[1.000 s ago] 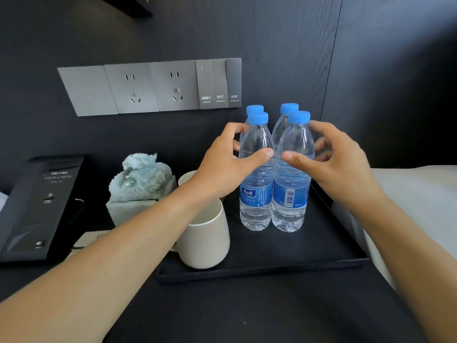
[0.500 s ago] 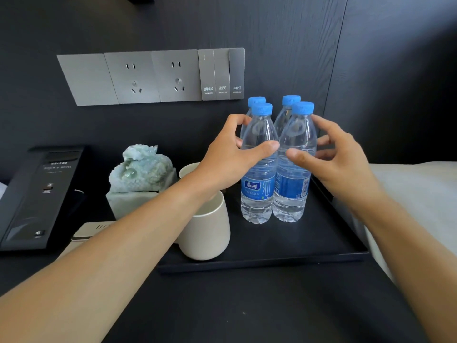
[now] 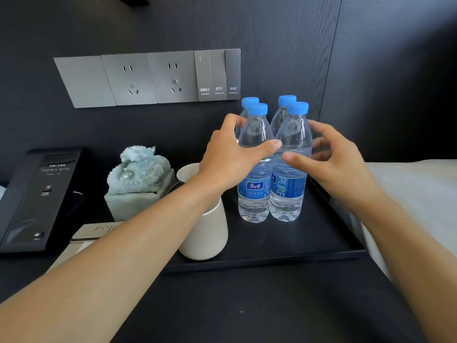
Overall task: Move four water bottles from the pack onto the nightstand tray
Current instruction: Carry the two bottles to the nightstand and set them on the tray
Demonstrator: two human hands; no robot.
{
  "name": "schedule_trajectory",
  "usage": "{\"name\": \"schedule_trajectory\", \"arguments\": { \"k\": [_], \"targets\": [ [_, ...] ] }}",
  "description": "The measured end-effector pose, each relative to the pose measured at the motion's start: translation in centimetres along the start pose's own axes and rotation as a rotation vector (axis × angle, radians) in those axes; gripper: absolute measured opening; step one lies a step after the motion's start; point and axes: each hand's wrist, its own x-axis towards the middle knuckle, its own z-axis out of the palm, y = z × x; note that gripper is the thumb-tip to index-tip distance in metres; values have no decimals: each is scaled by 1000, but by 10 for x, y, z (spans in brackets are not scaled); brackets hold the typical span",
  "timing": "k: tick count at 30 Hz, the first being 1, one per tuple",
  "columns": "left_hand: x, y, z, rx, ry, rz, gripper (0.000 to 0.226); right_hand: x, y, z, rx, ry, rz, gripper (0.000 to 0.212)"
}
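Note:
Four clear water bottles with blue caps stand close together in a square on the black tray [image 3: 284,246]. My left hand [image 3: 227,159] wraps the front left bottle [image 3: 254,199], thumb across its front and fingers behind it. My right hand [image 3: 338,164] holds the front right bottle [image 3: 286,199], thumb on its front and fingers on its right side. The back left bottle [image 3: 249,101] and the back right bottle [image 3: 286,99] show mostly as caps behind the front pair.
A white mug [image 3: 205,233] stands on the tray's left part under my left forearm. Left of it are a pale green carved ornament [image 3: 138,169], a card [image 3: 96,231] and a black phone [image 3: 32,194]. Sockets [image 3: 148,78] are on the wall; bed linen [image 3: 415,194] lies right.
The front right bottle has turned in my right hand: its label now shows "PURE" instead of the barcode. Both hands stay around the bottles.

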Motion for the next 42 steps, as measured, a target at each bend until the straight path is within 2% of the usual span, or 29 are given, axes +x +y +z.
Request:
{"name": "schedule_trajectory", "arguments": {
  "k": [3, 11, 15, 19, 21, 25, 28, 32, 34, 38, 40, 42],
  "targets": [
    [-1, 1, -1, 3, 1, 3, 63, -3, 0, 7, -87, 34, -3, 81],
    [-3, 2, -5, -46, -34, -6, 60, -1, 6, -1, -5, -41, 19, 72],
    [-3, 3, -5, -66, -52, -16, 60, -4, 5, 1, 10, -15, 9, 64],
    [-4, 3, -6, -70, -59, -22, 61, -5, 4, 12, -108, 53, -20, 81],
    [-4, 3, -6, -67, -63, -23, 61, -4, 4, 10, -121, 56, -5, 80],
    [-3, 3, -6, -77, -70, -28, 61, -2, 6, 0, 5, -20, 62, 80],
    [-3, 2, -5, -83, -70, -30, 61, -6, 1, 7, -35, -24, 24, 73],
    [-3, 0, -5, -88, -72, -22, 60, -10, -3, 20, -121, 72, 2, 87],
    [-2, -1, -5, -93, -78, -21, 59, -9, 0, 18, -121, 87, 15, 83],
    [-1, -2, -5, -116, -86, -22, 58, -5, 6, 4, 70, -11, 116, 82],
    [-1, -3, -5, -117, -87, -21, 58, -5, 6, 2, 74, -48, 103, 70],
    [0, -4, -5, -113, -89, -20, 59, -6, 5, 6, 18, -26, 80, 70]
  ]
}}
